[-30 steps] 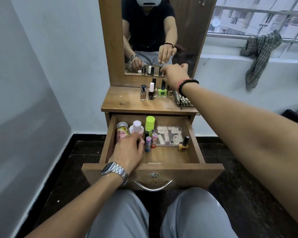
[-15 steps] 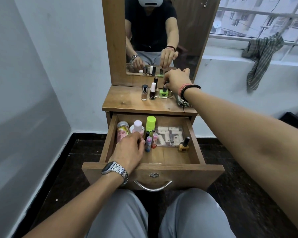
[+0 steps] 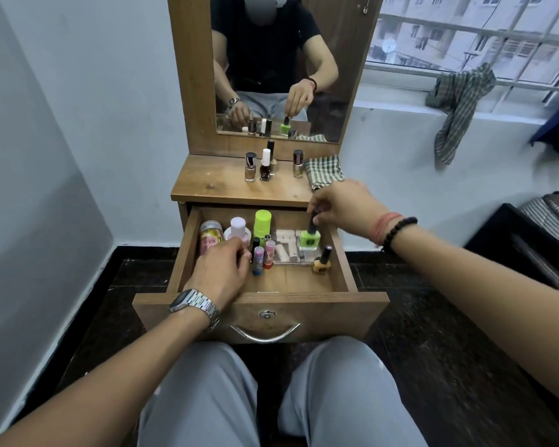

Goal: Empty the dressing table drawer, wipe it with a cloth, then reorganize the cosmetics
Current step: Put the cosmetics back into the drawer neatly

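Observation:
The wooden drawer (image 3: 339, 262) is pulled open in front of my knees. My right hand (image 3: 342, 208) pinches the black cap of a green nail polish bottle (image 3: 309, 241) and holds it over the drawer's right side, above a clear box (image 3: 288, 253). My left hand (image 3: 221, 272) rests inside the drawer at the left, fingers curled beside small lip balm tubes (image 3: 262, 258); whether it holds anything is hidden. A yellow polish bottle (image 3: 322, 262), a green-capped tube (image 3: 262, 222), a pink-capped bottle (image 3: 238, 228) and a jar (image 3: 211, 237) stand in the drawer.
On the dressing table top (image 3: 213, 185) stand several nail polish bottles (image 3: 265, 166) and a folded checked cloth (image 3: 325, 172). The mirror (image 3: 271, 59) rises behind. Another checked cloth (image 3: 459, 104) hangs on the window rail at right. A dark bed edge (image 3: 523, 246) lies at far right.
My right hand lifted the green polish bottle off the table top and brought it down over the drawer. My left hand stayed in the drawer.

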